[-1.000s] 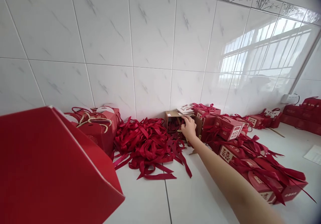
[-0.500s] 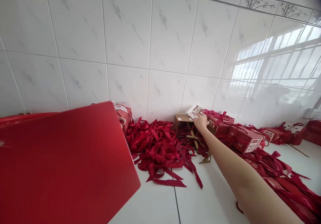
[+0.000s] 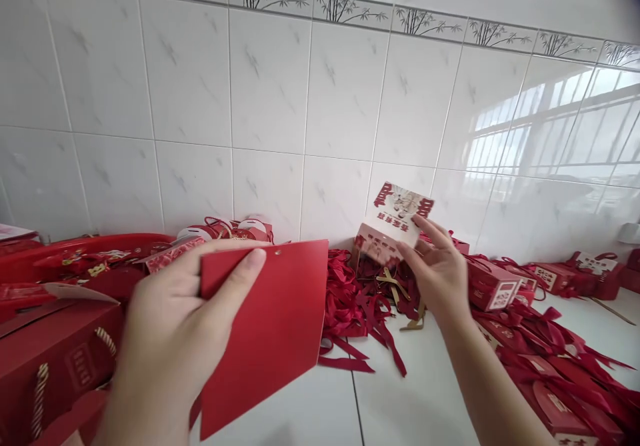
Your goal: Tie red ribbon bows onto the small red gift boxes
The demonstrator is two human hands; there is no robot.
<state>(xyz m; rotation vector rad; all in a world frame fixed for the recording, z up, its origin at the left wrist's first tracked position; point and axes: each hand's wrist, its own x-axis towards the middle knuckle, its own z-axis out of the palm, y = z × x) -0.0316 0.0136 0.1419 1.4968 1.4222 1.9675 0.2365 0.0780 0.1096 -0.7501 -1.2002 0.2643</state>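
My left hand (image 3: 175, 326) grips a flat red card (image 3: 270, 326) by its left edge, thumb on the near face beside a small hole. On the right, my right hand (image 3: 435, 259) holds a printed card (image 3: 397, 216) in cream and red between thumb and fingers, raised off the surface. Beneath and behind the two cards lies a pile of dark red ribbons (image 3: 345, 299). Gold strips (image 3: 393, 283) rest among ribbons just below the printed card.
Red boxes with ribbons (image 3: 493, 286) line the right side. At the left are a red tray (image 3: 125, 239) with packets and a red box with rope handles (image 3: 65, 359). A white tiled wall (image 3: 270, 186) stands behind.
The printed card has been lifted by my right hand. My left hand has come into view, and the red card looks smaller and further right. The view has shifted, showing more at left.
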